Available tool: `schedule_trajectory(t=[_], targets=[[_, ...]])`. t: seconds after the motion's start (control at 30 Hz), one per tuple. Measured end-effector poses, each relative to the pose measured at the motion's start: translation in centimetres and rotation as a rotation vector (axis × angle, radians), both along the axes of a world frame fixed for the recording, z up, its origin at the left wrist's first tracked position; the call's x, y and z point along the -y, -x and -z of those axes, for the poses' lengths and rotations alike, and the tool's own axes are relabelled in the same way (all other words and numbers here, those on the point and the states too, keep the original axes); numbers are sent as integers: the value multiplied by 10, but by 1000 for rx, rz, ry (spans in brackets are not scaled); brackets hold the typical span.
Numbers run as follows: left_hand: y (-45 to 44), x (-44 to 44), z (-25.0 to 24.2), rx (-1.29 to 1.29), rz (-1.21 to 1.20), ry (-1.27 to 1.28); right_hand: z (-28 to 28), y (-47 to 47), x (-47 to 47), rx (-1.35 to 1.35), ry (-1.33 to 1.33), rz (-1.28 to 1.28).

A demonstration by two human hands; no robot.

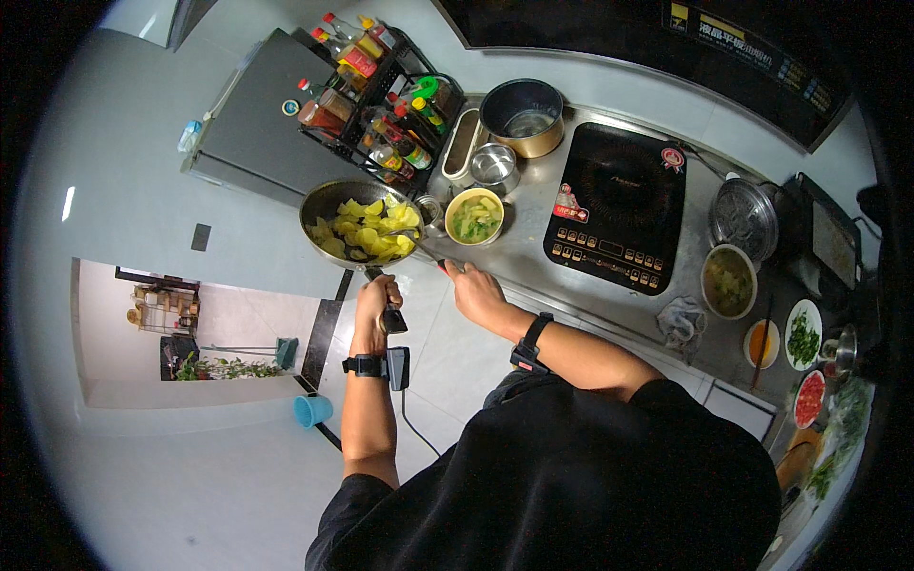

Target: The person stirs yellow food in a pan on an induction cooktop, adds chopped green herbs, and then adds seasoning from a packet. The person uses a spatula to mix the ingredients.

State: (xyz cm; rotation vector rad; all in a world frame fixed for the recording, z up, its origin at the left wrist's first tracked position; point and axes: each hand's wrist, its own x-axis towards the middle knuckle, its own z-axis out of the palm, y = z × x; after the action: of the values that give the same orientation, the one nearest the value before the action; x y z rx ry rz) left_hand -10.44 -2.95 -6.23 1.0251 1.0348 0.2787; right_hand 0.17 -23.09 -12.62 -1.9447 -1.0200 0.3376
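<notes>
My left hand point(375, 302) grips the black handle of a frying pan point(314, 203), which is held up left of the counter. Pale yellow-green slices point(360, 232) of food, perhaps potato or cabbage, lie in the pan. A spatula point(430, 251) with a red and black handle is in my right hand point(475, 289); its metal end rests among the slices. Just right of the pan, a cream bowl point(475, 216) holds soup with greens. Beyond it stand a small metal bowl point(493, 168) and a deep pot point(537, 146).
An induction cooker point(615, 207) sits on the steel counter. Bottles fill a black rack point(364, 114) behind the pan. A crumpled cloth point(682, 322), a bowl of soup point(728, 281), an orange-filled bowl point(761, 344) with chopsticks, chopped greens point(803, 335) and chopped red food point(810, 400) stand to the right.
</notes>
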Motion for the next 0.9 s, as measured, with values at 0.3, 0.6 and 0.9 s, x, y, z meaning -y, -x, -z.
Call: schedule_trajectory(t=[0.3, 0.6, 0.9], targets=[[-3, 4, 4, 46, -20, 38, 4, 5, -1, 24, 13, 20], [-11, 6, -1, -19, 16, -31, 6, 5, -3, 36, -15, 44], [-15, 11, -5, -19, 38, -60, 0, 7, 4, 19, 18, 40]])
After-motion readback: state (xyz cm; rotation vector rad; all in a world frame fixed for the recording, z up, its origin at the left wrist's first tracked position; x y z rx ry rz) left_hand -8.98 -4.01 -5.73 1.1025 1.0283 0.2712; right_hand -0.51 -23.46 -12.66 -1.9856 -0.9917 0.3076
